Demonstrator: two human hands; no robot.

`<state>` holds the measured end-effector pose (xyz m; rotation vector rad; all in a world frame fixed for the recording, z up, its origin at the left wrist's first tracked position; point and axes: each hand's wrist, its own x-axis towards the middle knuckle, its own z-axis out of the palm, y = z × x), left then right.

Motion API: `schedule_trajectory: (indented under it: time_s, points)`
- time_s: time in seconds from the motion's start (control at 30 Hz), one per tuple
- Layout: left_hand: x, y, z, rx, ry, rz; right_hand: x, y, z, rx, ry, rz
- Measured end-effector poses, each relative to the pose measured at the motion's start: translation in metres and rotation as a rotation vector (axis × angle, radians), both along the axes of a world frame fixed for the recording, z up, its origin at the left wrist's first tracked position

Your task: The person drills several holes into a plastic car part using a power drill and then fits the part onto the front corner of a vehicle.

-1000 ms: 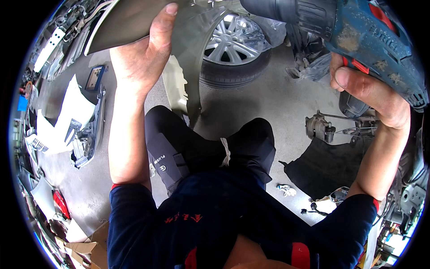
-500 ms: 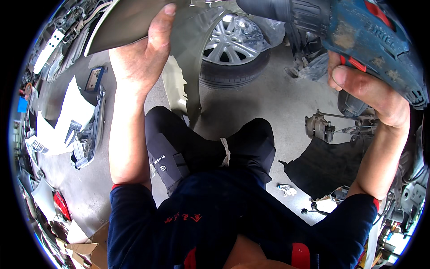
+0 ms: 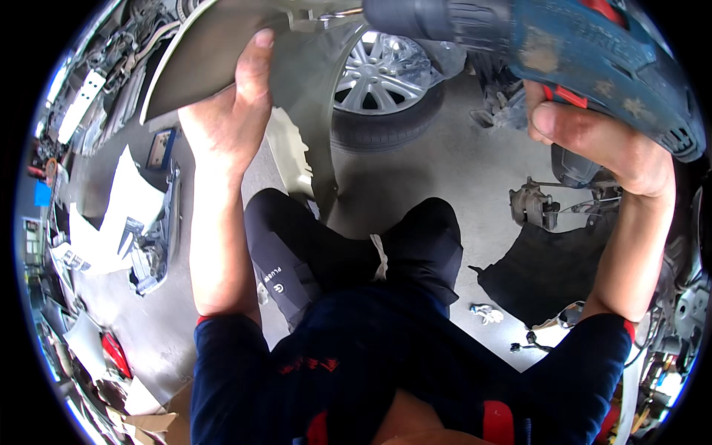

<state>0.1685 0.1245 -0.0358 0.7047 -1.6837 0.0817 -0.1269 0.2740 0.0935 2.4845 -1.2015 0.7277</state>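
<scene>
My left hand is closed on the edge of a curved grey-green car fender at the upper left. Its thumb lies on the near face, while the other fingers are hidden behind the panel. A worn blue power drill with red switches fills the upper right, and my right hand is wrapped around its handle. The drill points left, its thin metal bit reaching the panel's upper part. Whether the tip touches the panel I cannot tell.
Beyond the fender, a wheel with a silver rim lies on the floor under clear plastic. White body panels lie to the left. A brake caliper and a black sheet are at right. Cardboard sits at lower left.
The drill has moved left with my right hand, and more of its bit shows beside the panel. My left hand keeps its hold, slightly lower in the picture.
</scene>
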Motion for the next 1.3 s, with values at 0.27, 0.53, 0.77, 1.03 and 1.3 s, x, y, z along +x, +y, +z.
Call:
schedule_trajectory:
  time_s: [0.27, 0.53, 0.77, 1.03, 1.3]
  points:
    - [0.001, 0.005, -0.001, 0.129, 0.112, -0.069, 0.013, -0.006, 0.02, 0.435, 0.138, -0.423]
    - [0.003, 0.001, -0.005, 0.117, 0.12, -0.078, 0.009, -0.005, 0.016, 0.423, -0.145, -0.089]
    - [0.003, 0.002, -0.003, 0.071, 0.089, -0.077, 0.007, -0.001, 0.016, 0.542, -0.251, -0.105]
    - [0.002, 0.001, -0.002, 0.077, 0.1, -0.069, 0.001, -0.008, 0.011, 0.248, -0.019, 0.015]
    - [0.003, 0.001, -0.005, 0.101, 0.128, -0.082, 0.01, -0.007, 0.02, 0.614, -0.095, -0.213]
